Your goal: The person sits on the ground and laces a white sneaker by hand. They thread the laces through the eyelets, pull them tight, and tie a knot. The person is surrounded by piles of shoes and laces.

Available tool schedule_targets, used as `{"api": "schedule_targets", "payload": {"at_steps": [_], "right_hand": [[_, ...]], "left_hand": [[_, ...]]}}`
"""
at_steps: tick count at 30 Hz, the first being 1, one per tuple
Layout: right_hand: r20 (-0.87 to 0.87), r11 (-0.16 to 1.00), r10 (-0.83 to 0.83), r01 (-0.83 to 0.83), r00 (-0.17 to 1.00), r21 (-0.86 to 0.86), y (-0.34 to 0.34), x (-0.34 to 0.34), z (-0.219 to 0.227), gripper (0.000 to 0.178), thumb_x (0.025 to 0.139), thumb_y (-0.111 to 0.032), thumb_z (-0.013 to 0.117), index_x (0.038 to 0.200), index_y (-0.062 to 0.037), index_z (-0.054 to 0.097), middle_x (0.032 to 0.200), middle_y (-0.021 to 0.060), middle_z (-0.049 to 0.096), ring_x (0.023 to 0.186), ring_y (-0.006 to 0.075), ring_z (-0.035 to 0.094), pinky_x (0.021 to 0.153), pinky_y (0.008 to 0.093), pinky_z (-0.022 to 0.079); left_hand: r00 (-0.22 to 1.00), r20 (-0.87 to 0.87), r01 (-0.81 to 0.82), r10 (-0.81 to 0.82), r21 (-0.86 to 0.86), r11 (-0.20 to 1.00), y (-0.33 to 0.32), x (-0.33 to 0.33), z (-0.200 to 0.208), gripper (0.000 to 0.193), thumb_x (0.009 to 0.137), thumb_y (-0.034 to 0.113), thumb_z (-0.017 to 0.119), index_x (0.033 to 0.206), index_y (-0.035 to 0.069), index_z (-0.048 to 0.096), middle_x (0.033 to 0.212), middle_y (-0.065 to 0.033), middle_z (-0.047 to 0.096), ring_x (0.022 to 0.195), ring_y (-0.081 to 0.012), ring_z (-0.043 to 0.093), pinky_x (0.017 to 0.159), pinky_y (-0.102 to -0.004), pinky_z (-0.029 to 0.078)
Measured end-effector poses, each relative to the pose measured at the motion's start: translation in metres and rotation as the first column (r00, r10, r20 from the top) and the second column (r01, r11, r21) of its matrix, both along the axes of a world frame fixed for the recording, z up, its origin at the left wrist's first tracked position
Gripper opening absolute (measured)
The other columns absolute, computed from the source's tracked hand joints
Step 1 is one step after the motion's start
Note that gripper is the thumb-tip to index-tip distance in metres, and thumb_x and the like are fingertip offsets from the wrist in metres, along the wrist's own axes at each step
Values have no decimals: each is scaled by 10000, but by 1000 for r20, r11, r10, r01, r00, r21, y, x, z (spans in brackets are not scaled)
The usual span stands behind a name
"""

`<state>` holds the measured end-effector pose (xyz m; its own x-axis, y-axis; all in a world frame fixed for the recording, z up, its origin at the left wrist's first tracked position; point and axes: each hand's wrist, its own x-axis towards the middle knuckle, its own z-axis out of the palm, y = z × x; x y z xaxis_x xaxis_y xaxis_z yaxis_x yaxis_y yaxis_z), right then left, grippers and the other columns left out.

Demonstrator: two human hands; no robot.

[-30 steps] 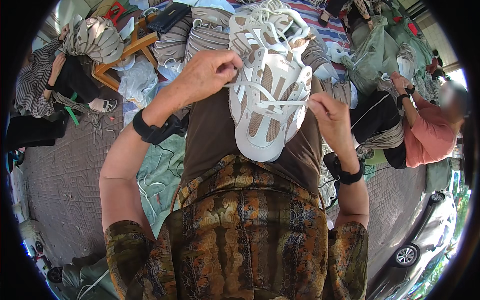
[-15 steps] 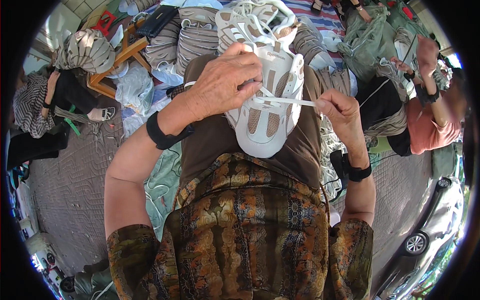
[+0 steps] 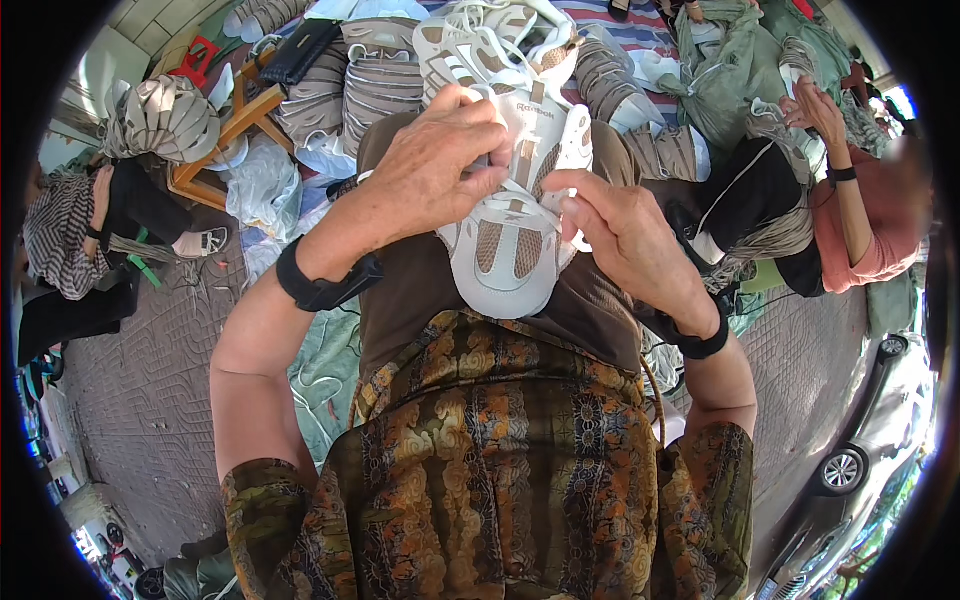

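A white and beige sneaker upper [image 3: 505,275] lies across my lap, its toe toward me. My left hand [image 3: 435,165] is closed on the left edge of its lacing area, thumb and fingers bent together. At the right eyelet row my right hand [image 3: 630,235] pinches the white shoelace, thumb against forefinger. Most of the lace is hidden by my fingers. Just beyond, another white and beige sneaker upper [image 3: 465,60] with loose laces rests against the first.
Stacked shoe uppers [image 3: 385,95] stand beyond my knees, near a wooden stool frame [image 3: 235,135] and a black pouch [image 3: 300,50]. Clear plastic bags [image 3: 262,190] lie at left. A co-worker in a pink top [image 3: 870,230] sits at right. A parked car [image 3: 860,450] stands behind on the paving.
My right hand has moved left from beside the shoe, where it held the lace taut, to the right eyelets. My left hand stays at the left edge. The co-worker's raised hands have shifted.
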<state>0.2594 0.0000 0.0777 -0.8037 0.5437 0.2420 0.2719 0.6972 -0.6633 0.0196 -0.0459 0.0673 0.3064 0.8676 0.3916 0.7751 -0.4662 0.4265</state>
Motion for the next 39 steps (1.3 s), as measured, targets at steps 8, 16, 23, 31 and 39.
{"api": "schedule_targets", "payload": {"at_steps": [8,16,23,31,39], "right_hand": [[-8,967,55,-51,998,250,-34,-4,-28,124,894,-78,626,1012,-51,606,768,144,644,657,337,645,578,411,509],[-144,985,-172,169,974,-39,-32,10,-28,147,904,13,579,1039,-23,628,744,110,618,622,149,615,569,292,480],[-14,991,-54,55,998,120,-33,-1,-38,110,879,-25,625,983,-27,590,787,168,635,698,354,644,600,381,508],[-66,994,-57,62,996,88,-32,5,-45,146,890,-11,608,1035,-15,595,794,160,643,699,347,655,593,377,514],[-89,954,-97,118,991,274,-20,-9,-39,205,888,-15,614,1090,-23,580,750,160,634,670,338,649,577,384,506]], "left_hand": [[998,-28,54,-58,-124,991,-5,0,8,189,746,49,678,868,60,535,958,-67,531,1109,-302,450,930,-423,409],[988,137,-38,65,-192,981,-3,3,20,120,868,101,643,931,35,565,921,-75,555,935,-214,534,752,-339,475],[836,547,208,49,-398,894,7,5,12,185,909,170,669,1032,43,614,838,39,618,746,-66,557,689,-239,467],[646,762,492,46,-462,738,16,-3,34,318,869,136,694,1162,25,638,950,-4,672,743,-26,556,665,-183,449],[715,697,309,54,-385,870,30,-12,26,194,905,88,621,1064,-4,686,850,-46,686,680,-59,575,652,-219,482]]}}
